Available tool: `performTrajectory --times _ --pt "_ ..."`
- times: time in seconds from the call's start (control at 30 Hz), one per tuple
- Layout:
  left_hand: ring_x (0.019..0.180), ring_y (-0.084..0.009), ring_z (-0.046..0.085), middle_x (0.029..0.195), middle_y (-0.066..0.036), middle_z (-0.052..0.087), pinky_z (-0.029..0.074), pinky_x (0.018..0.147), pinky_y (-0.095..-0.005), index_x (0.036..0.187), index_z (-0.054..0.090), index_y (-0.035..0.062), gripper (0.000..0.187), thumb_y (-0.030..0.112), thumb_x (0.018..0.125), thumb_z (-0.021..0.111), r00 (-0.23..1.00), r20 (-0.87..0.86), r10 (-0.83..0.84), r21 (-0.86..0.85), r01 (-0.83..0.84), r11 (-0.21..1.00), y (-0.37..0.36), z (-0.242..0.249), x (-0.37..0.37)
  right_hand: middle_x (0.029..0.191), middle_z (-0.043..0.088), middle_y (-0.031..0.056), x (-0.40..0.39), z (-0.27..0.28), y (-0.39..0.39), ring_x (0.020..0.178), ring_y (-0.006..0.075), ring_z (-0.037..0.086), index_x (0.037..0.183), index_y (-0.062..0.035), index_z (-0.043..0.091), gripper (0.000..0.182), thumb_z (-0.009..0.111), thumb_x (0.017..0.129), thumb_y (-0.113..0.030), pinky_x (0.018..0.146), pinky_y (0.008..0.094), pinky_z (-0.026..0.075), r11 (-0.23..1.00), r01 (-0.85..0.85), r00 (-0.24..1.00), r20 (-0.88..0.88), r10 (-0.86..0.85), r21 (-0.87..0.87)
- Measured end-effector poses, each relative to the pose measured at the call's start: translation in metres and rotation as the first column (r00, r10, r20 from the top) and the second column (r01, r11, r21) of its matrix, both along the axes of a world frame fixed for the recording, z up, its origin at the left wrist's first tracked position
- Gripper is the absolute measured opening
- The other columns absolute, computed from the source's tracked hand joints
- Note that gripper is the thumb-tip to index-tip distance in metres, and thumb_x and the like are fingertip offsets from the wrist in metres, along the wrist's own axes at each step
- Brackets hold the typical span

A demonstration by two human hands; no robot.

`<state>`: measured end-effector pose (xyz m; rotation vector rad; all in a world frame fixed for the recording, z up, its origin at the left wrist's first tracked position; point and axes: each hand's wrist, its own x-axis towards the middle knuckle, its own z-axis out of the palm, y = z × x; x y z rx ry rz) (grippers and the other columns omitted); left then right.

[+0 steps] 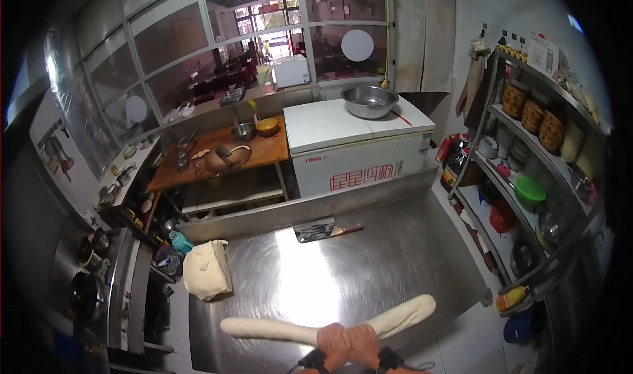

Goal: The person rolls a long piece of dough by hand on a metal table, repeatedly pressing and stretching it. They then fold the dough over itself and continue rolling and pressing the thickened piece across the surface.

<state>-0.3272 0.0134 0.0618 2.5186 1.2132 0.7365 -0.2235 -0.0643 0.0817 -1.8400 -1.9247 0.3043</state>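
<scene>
A long roll of pale dough (270, 329) lies across the near edge of the steel worktop, its right end angled up and away. My left hand (334, 345) and my right hand (362, 343) are side by side, both wrapped round the middle of the roll. Dark bands circle both wrists. The stretch of dough under my fingers is hidden. A large block of dough (207, 270) sits at the worktop's left edge. Toward the back of the steel surface lies a cleaver (316, 230) with a wooden handle.
A raised steel ledge (395, 193) borders the back of the worktop (382, 255). Behind it stand a white chest freezer (362, 156) carrying a steel basin (370, 102) and a wooden table (270, 148) with bowls. Shelves (504, 170) of dishes line the right; a stove (119, 288) is left.
</scene>
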Motion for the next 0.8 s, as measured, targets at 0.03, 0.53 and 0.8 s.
performTrajectory --times 0.03,0.53,0.8 --pt "0.075 -0.0393 0.065 0.072 -0.019 0.068 0.05 0.074 -0.0544 0.072 0.069 0.0042 0.03 0.024 0.091 0.056 0.999 0.022 0.024 0.021 -0.024 0.999 -0.005 -0.006 0.005 0.088 0.068 0.0082 0.001 -0.007 -0.005 0.092 0.0307 0.064 0.087 -0.0094 0.066 0.023 0.066 0.086 -0.033 0.088 0.047 0.046 1.0 -0.014 1.0 0.001 0.014 0.011" --pt "0.068 -0.0394 0.069 0.071 -0.019 0.07 0.053 0.071 -0.0527 0.078 0.068 0.0073 0.027 0.025 0.092 0.055 0.947 -0.211 0.244 -0.229 -0.29 0.929 0.129 -0.021 0.059 0.098 0.071 0.0105 0.088 -0.051 0.174 0.103 0.033 0.066 0.092 -0.009 0.068 0.022 0.07 0.085 -0.03 0.089 0.0477 0.052 0.959 -0.212 0.975 -0.114 0.193 -0.186" --pt "0.083 -0.0387 0.067 0.082 -0.017 0.07 0.053 0.077 -0.0519 0.079 0.069 0.0069 0.027 0.025 0.094 0.057 0.982 -0.144 0.118 -0.082 -0.131 0.988 0.102 -0.019 0.048 0.095 0.075 0.0177 0.074 -0.04 0.143 0.101 0.0383 0.069 0.094 -0.0025 0.072 0.039 0.066 0.087 -0.04 0.097 0.0562 0.047 0.998 -0.013 0.996 0.083 0.018 -0.069"
